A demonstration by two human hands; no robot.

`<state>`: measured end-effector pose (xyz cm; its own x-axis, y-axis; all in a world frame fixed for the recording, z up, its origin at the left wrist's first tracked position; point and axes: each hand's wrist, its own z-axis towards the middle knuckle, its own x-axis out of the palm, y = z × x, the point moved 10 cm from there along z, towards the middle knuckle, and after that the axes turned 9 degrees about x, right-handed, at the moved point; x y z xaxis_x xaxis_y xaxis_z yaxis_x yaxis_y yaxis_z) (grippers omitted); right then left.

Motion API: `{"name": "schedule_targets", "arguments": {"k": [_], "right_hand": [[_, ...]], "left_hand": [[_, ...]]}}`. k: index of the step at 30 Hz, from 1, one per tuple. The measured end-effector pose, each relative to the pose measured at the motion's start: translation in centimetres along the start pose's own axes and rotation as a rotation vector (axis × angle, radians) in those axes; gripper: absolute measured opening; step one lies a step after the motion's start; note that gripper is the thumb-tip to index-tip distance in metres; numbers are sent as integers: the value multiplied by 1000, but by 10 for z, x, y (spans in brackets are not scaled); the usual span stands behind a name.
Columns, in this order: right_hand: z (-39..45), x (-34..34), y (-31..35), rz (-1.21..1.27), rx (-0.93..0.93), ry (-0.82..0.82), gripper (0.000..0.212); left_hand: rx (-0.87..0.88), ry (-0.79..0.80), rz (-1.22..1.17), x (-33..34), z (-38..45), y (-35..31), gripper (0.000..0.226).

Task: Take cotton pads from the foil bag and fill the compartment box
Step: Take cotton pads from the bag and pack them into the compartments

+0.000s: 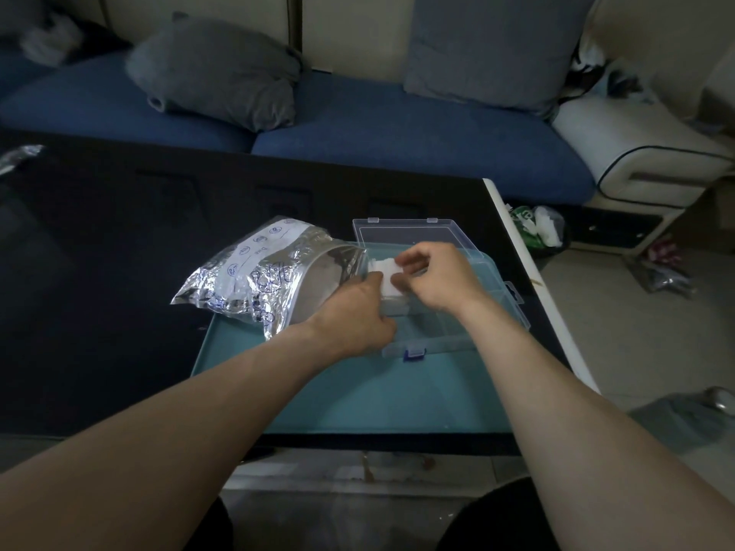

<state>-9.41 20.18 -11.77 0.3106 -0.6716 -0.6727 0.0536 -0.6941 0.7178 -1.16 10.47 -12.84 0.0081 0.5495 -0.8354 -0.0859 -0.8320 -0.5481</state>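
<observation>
A silver foil bag (254,272) with a white label lies on its side on the dark table, its open mouth facing right. A clear plastic compartment box (469,324) with blue latches stands open on a teal tray (358,391), its lid (413,232) leaning back. A stack of white cotton pads (384,278) sits over the box's far left compartment. My left hand (358,312) touches the stack's left side with its fingertips. My right hand (433,276) pinches the stack from the right, fingers curled over it.
The dark table (119,292) ends in a white edge (533,280) on the right. Behind it is a blue sofa (397,133) with grey cushions. A bin with rubbish (541,228) and loose bags lie on the floor to the right.
</observation>
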Motion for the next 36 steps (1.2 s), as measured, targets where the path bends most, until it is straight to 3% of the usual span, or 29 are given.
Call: {"name": "schedule_targets", "arguments": {"k": [4,12,15,17,19,23,29,32,36], "right_hand": [[2,-7,-6,66,45,-65,25],[6,-16,-21,325,151,-67,25],[4,-12,-20,411,167,-30,20],[7,-7,-18,331,162,-40,22],[7,0,-17,202,173,-64,23],[5,2,-11,-21,133,-150,23],[5,7,-2,-126,87,-129,28],[4,-1,-1,-192,57,-112,27],[1,6,3,-234,37,-24,20]], "left_hand": [[24,-69,91,-9,-1,-7,57],[41,-88,102,-8,3,-14,64],[-88,-149,-210,-13,5,-1,56],[-223,-192,-509,-10,6,13,46],[-273,-235,-645,-6,5,19,49],[-153,-217,-292,-9,2,11,60],[136,-86,276,-7,5,-22,39],[121,17,413,0,6,-18,36],[126,61,419,3,8,-16,43]]}}
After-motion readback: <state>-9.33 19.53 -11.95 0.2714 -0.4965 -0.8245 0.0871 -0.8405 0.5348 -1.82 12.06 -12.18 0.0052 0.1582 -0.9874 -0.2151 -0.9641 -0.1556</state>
